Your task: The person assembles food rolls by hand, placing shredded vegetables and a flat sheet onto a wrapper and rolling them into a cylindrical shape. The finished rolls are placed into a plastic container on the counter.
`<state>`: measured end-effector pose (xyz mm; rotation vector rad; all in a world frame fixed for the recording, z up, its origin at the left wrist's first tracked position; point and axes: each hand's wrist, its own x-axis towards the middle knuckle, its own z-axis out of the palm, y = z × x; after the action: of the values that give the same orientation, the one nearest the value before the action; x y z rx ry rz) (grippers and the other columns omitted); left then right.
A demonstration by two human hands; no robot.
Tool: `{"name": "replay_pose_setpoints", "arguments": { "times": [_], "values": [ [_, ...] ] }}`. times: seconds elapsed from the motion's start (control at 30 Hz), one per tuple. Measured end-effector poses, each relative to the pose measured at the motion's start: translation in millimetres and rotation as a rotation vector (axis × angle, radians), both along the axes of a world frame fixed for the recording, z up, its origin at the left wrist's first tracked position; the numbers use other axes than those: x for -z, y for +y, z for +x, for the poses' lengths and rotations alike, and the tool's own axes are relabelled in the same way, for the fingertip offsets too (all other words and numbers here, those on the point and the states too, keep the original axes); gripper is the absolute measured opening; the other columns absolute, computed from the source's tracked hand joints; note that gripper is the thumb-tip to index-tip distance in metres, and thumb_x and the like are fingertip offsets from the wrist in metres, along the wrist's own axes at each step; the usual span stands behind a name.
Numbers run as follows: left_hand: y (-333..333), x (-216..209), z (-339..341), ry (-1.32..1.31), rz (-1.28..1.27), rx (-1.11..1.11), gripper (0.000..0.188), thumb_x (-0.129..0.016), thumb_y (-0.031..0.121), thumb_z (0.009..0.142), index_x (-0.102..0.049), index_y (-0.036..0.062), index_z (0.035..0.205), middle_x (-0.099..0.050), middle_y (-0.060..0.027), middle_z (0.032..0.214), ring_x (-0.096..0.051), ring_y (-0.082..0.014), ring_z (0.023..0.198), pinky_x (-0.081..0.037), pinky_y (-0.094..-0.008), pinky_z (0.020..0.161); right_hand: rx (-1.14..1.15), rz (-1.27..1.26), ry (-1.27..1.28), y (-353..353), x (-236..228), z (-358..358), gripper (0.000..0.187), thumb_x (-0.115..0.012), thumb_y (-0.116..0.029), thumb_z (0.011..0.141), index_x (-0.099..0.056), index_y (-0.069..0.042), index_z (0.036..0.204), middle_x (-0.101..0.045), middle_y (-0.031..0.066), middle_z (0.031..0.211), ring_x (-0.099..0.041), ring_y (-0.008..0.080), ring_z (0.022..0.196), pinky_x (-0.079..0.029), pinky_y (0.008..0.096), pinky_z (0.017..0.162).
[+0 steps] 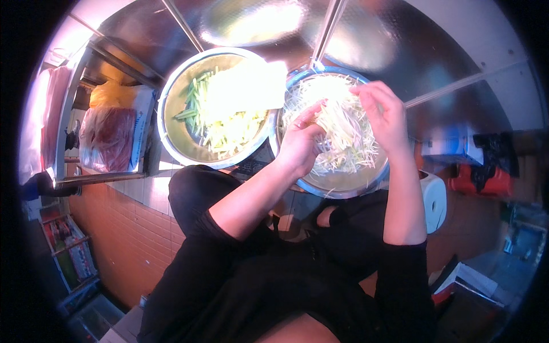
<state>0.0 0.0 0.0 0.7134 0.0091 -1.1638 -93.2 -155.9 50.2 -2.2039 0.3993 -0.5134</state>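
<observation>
A wide basin (345, 186) with a blue rim stands in front of me, heaped with thin, pale vegetable shreds (363, 155). Above the heap my left hand (301, 142) grips a loose bunch of these shreds (337, 123), its thumb and fingers closed around the near end. At the basin's right side my right hand (386, 111) is raised with bent fingers. Its thumb and fingertips come together at the upper edge of the shreds; what they pinch is too small to make out.
Left of it, a steel basin (171, 123) holds cut green and yellowish vegetable sticks (234, 134), partly covered by a glaring white rectangular thing (246, 86). Wrapped pink packages (107, 137) fill a shelf at left. A white roll (433, 203) and a red container (486, 182) are at right.
</observation>
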Motion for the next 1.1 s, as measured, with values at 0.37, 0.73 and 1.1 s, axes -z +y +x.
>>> {"name": "replay_pose_setpoints", "arguments": {
  "times": [0.37, 0.73, 1.1],
  "values": [
    [4, 8, 2, 0.07, 0.037, 0.028, 0.056, -0.041, -0.011, 0.078, -0.05, 0.0014, 0.132, -0.058, -0.0128, 0.124, -0.057, -0.0222, 0.112, -0.048, -0.0345, 0.094, -0.391, 0.193, -0.102, 13, 19, 6, 0.068, -0.036, -0.058, 0.095, -0.065, -0.001, 0.116, -0.063, 0.0122, 0.122, -0.049, 0.0278, 0.127, -0.019, 0.0448, 0.116],
    [-2, 6, -10, 0.027, 0.015, -0.134, 0.063, -0.041, -0.013, 0.077, -0.045, 0.0044, 0.137, -0.055, -0.0129, 0.13, -0.056, -0.0239, 0.114, -0.047, -0.035, 0.096, 0.173, 0.181, -0.477, 44, 47, 14, 0.065, -0.031, -0.051, 0.099, -0.048, 0.007, 0.124, -0.054, 0.0225, 0.128, -0.049, 0.0292, 0.123, -0.033, 0.0405, 0.109],
    [-4, 22, -15, -0.109, 0.137, -0.14, 0.056, -0.037, -0.011, 0.081, -0.055, 0.0057, 0.131, -0.064, -0.0132, 0.104, -0.06, -0.0155, 0.079, -0.051, -0.0258, 0.068, 0.067, 0.151, -0.379, 57, -8, 35, 0.023, -0.048, -0.011, 0.096, -0.057, 0.002, 0.113, -0.06, 0.0175, 0.118, -0.057, 0.0251, 0.111, -0.044, 0.0376, 0.1]
  ]
}}
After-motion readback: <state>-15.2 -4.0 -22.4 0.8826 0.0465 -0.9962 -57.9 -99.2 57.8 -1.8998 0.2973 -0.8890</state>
